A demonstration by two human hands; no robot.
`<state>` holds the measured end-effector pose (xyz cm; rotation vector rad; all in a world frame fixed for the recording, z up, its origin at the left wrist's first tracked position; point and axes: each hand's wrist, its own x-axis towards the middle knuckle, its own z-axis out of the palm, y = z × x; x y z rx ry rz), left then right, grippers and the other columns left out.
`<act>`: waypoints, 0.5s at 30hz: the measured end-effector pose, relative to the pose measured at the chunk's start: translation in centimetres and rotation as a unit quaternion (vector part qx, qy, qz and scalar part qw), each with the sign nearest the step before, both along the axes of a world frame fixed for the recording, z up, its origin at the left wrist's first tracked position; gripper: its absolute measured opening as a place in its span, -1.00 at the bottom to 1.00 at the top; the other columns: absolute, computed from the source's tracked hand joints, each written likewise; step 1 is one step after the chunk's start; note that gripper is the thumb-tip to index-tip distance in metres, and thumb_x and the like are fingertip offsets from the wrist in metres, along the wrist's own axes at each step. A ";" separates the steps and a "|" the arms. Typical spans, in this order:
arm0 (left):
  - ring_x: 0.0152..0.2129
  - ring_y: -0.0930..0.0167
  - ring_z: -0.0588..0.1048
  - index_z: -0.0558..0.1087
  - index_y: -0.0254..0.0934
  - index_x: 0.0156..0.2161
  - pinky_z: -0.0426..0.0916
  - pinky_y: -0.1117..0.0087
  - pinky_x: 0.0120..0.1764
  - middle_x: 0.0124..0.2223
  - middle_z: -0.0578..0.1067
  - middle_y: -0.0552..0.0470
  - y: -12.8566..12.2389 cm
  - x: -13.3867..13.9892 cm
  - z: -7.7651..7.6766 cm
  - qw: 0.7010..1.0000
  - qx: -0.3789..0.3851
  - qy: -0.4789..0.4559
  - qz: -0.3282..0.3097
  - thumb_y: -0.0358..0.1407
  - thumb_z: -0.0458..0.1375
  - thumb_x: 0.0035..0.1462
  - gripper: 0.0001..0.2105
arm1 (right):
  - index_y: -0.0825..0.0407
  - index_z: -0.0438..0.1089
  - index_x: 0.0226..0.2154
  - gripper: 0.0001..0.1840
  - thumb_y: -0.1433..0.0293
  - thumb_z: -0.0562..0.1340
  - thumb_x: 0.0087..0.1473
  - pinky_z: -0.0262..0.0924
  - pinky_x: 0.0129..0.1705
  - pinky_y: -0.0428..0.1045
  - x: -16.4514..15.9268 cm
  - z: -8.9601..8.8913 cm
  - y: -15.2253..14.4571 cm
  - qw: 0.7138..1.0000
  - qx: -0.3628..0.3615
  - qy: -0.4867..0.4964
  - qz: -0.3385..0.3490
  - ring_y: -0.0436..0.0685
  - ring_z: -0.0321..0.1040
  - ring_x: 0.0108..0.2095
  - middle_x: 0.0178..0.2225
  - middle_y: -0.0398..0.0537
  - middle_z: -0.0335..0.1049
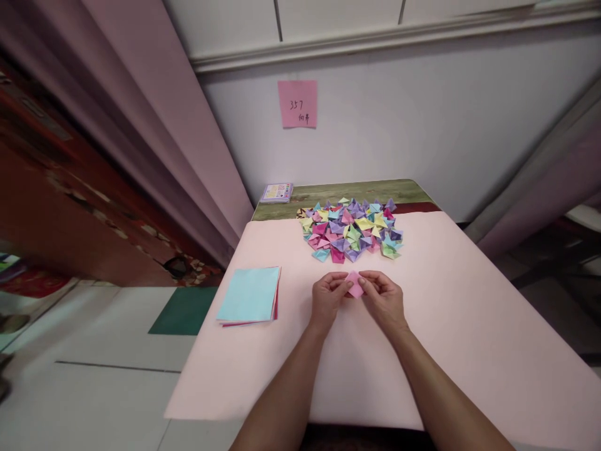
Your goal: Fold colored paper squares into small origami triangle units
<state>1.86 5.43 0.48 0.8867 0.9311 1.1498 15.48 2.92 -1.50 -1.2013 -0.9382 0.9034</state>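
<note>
Between my two hands is a small pink folded paper (355, 285), shaped like a diamond. My left hand (328, 297) pinches its left corner between thumb and fingers. On the other side, my right hand (385, 300) grips the right corner the same way, thumb on top. Just beyond my hands lies a heap of folded paper pieces (352, 230) in purple, yellow, pink, blue and green. To the left of my left hand sits a stack of square paper sheets (250, 294), light blue on top with red and white edges showing below.
A pink cloth (451, 351) covers most of the table, with a green wood-patterned surface (323, 191) at the far end. A small printed pack (277, 192) rests at the far left corner. A pink note (297, 104) is on the wall; a curtain (188, 125) hangs at left.
</note>
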 end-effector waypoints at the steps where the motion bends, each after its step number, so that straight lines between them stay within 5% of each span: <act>1: -0.48 0.37 0.57 0.54 -0.38 -0.22 0.51 0.34 -0.33 -0.40 0.61 -0.05 0.0 0.0 0.0 1.000 0.000 -0.001 -0.002 -0.18 0.43 -0.16 -0.61 | 0.03 0.51 -0.25 -0.67 0.16 0.39 -0.03 0.37 -0.33 -0.01 0.0 0.1 0.0 1.000 0.000 -0.005 -0.001 0.09 0.44 -0.40 -0.36 -0.03 0.55; 15: -0.59 0.51 0.45 0.51 -0.36 -0.35 0.38 0.49 -0.47 -0.48 0.54 0.06 0.0 -0.2 -0.1 1.000 0.031 -0.001 -0.003 -0.27 0.42 -0.16 -0.73 | 0.05 0.46 -0.36 -0.69 0.15 0.38 -0.03 0.26 -0.43 -0.08 0.2 0.4 -0.1 0.999 -0.015 0.014 0.033 0.02 0.34 -0.49 -0.46 -0.10 0.45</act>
